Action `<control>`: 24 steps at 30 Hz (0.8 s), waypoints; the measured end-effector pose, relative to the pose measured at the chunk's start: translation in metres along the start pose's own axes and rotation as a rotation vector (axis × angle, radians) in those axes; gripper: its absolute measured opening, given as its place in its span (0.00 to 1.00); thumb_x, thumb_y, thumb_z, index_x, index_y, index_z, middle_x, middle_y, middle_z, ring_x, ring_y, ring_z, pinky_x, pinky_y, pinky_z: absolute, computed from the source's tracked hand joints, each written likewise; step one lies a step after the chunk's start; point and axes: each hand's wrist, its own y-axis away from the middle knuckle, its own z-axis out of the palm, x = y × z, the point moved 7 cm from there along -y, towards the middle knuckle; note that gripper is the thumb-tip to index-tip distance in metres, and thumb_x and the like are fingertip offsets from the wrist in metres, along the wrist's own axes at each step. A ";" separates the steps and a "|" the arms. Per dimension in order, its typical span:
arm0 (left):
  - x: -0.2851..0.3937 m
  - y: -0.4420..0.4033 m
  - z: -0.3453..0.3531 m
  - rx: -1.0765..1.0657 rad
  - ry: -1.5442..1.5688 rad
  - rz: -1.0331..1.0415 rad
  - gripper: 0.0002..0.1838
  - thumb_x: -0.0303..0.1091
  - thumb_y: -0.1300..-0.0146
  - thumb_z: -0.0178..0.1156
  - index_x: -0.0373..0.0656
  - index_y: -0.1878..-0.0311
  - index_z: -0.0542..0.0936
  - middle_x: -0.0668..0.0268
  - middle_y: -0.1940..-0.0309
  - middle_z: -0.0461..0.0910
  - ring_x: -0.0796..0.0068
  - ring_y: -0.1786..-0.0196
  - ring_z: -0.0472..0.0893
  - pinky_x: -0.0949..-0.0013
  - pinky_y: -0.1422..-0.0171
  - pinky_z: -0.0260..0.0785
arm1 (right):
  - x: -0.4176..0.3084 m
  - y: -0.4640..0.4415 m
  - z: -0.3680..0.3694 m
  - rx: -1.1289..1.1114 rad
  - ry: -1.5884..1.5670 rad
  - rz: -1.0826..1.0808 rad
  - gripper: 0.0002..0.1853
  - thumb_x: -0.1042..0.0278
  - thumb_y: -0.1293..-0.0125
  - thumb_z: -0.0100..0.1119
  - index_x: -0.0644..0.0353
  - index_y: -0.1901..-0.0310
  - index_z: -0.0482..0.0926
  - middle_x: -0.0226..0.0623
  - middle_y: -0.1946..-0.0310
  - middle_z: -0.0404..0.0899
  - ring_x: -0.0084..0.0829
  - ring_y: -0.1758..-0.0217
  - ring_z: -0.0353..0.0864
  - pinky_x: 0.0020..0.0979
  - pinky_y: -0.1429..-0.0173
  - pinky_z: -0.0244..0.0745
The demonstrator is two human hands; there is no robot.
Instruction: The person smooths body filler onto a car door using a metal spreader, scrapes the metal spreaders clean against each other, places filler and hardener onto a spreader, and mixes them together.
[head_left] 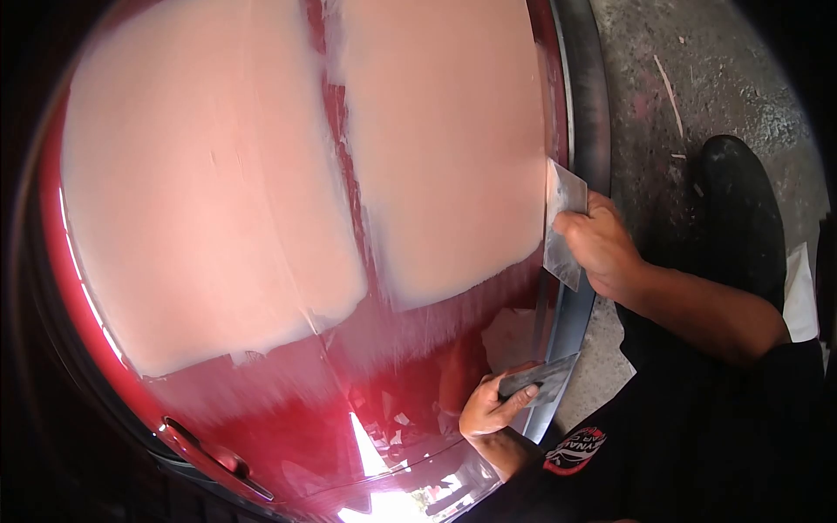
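Note:
A red car door panel (418, 357) carries two broad patches of pinkish body filler, a larger filler patch (209, 174) and a narrower filler patch (445, 148), with a strip of red between them. My right hand (602, 244) grips a flat metal filler spreader (565, 235), whose long edge lies along the side of the narrower patch. Lower down, my left hand (493, 410) is closed on a second grey metal spreader (540, 379), thumb on its face, held over the panel's edge. Whether the right spreader presses on the filler, I cannot tell.
A door handle (214, 458) sits at the lower left of the panel. Dark trim (588, 87) runs along the panel's right edge. Beyond it is a stained concrete floor (645, 52) with a thin pale strip (670, 96) on it and a dark boot (741, 192).

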 end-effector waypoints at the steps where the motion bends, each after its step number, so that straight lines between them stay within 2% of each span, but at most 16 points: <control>1: 0.002 -0.001 0.001 0.002 0.010 0.034 0.17 0.24 0.40 0.63 0.26 0.49 0.76 0.57 0.60 0.83 0.72 0.58 0.80 0.71 0.52 0.70 | 0.000 0.000 0.002 -0.007 0.047 0.005 0.19 0.81 0.46 0.47 0.64 0.52 0.77 0.31 0.63 0.79 0.22 0.61 0.76 0.27 0.53 0.70; 2: 0.005 -0.001 0.001 0.005 0.021 0.070 0.17 0.24 0.40 0.63 0.26 0.49 0.76 0.57 0.60 0.83 0.72 0.59 0.80 0.71 0.53 0.70 | 0.000 0.000 0.004 -0.008 0.051 0.005 0.19 0.81 0.46 0.47 0.64 0.52 0.77 0.31 0.63 0.79 0.22 0.61 0.76 0.27 0.53 0.70; 4: 0.007 -0.002 0.002 0.010 0.025 0.080 0.17 0.24 0.40 0.63 0.26 0.49 0.76 0.57 0.60 0.83 0.72 0.59 0.80 0.71 0.53 0.70 | -0.002 0.001 0.008 -0.021 0.019 -0.071 0.22 0.78 0.46 0.47 0.70 0.47 0.74 0.36 0.66 0.78 0.23 0.66 0.74 0.27 0.59 0.70; 7: 0.006 -0.001 0.002 0.016 0.030 0.088 0.17 0.24 0.40 0.63 0.26 0.49 0.76 0.58 0.61 0.83 0.72 0.59 0.80 0.71 0.53 0.70 | -0.004 -0.001 0.010 0.051 0.073 -0.194 0.22 0.77 0.46 0.50 0.73 0.47 0.74 0.38 0.65 0.79 0.24 0.64 0.76 0.28 0.56 0.72; 10: 0.005 -0.002 0.001 -0.001 0.036 0.081 0.17 0.24 0.40 0.62 0.26 0.49 0.76 0.58 0.61 0.83 0.73 0.59 0.80 0.72 0.53 0.70 | -0.015 0.007 0.012 -0.018 0.125 -0.161 0.22 0.75 0.47 0.53 0.75 0.48 0.73 0.40 0.65 0.80 0.26 0.63 0.79 0.28 0.54 0.73; 12: 0.004 -0.004 0.001 -0.013 0.040 0.071 0.16 0.24 0.40 0.62 0.26 0.49 0.76 0.59 0.61 0.83 0.73 0.60 0.80 0.72 0.53 0.70 | -0.019 0.012 0.002 -0.034 0.119 -0.125 0.22 0.74 0.47 0.54 0.75 0.49 0.72 0.41 0.65 0.80 0.27 0.62 0.79 0.29 0.54 0.74; 14: 0.005 -0.002 0.001 -0.033 -0.010 0.140 0.16 0.27 0.36 0.60 0.33 0.46 0.76 0.61 0.65 0.83 0.77 0.62 0.81 0.74 0.55 0.71 | -0.038 0.021 -0.021 0.030 0.090 -0.124 0.21 0.73 0.46 0.56 0.73 0.51 0.72 0.40 0.66 0.79 0.28 0.63 0.80 0.29 0.56 0.75; 15: 0.005 -0.001 0.002 -0.037 -0.010 0.123 0.16 0.27 0.36 0.60 0.33 0.46 0.76 0.61 0.65 0.83 0.77 0.62 0.81 0.74 0.55 0.71 | -0.054 0.024 -0.040 0.108 0.072 -0.150 0.19 0.72 0.46 0.57 0.72 0.52 0.73 0.40 0.67 0.79 0.28 0.63 0.80 0.29 0.57 0.75; 17: 0.000 0.000 0.001 0.026 0.064 -0.022 0.17 0.23 0.40 0.62 0.27 0.48 0.76 0.58 0.60 0.82 0.74 0.58 0.79 0.72 0.53 0.70 | -0.070 0.010 -0.074 0.033 -0.010 -0.262 0.16 0.71 0.43 0.59 0.69 0.55 0.73 0.36 0.67 0.78 0.25 0.64 0.79 0.27 0.59 0.75; 19: 0.000 -0.002 0.001 0.014 0.063 0.043 0.17 0.22 0.40 0.63 0.27 0.48 0.76 0.58 0.60 0.82 0.73 0.58 0.79 0.72 0.52 0.70 | -0.072 0.004 -0.089 0.024 -0.010 -0.314 0.15 0.70 0.43 0.59 0.68 0.56 0.73 0.36 0.66 0.78 0.25 0.64 0.79 0.27 0.60 0.74; 20: 0.003 -0.001 0.001 0.003 0.073 0.105 0.17 0.22 0.41 0.63 0.27 0.48 0.76 0.58 0.59 0.82 0.73 0.57 0.79 0.71 0.51 0.70 | -0.056 -0.001 -0.094 0.045 -0.004 -0.261 0.15 0.71 0.43 0.58 0.67 0.55 0.74 0.35 0.67 0.78 0.25 0.65 0.78 0.27 0.60 0.74; 24: -0.007 0.003 0.000 0.050 0.117 -0.005 0.17 0.22 0.41 0.63 0.27 0.48 0.76 0.58 0.58 0.82 0.73 0.56 0.79 0.71 0.50 0.69 | -0.006 -0.013 -0.093 0.076 0.019 -0.083 0.15 0.73 0.43 0.55 0.67 0.53 0.75 0.33 0.68 0.77 0.25 0.67 0.76 0.29 0.62 0.72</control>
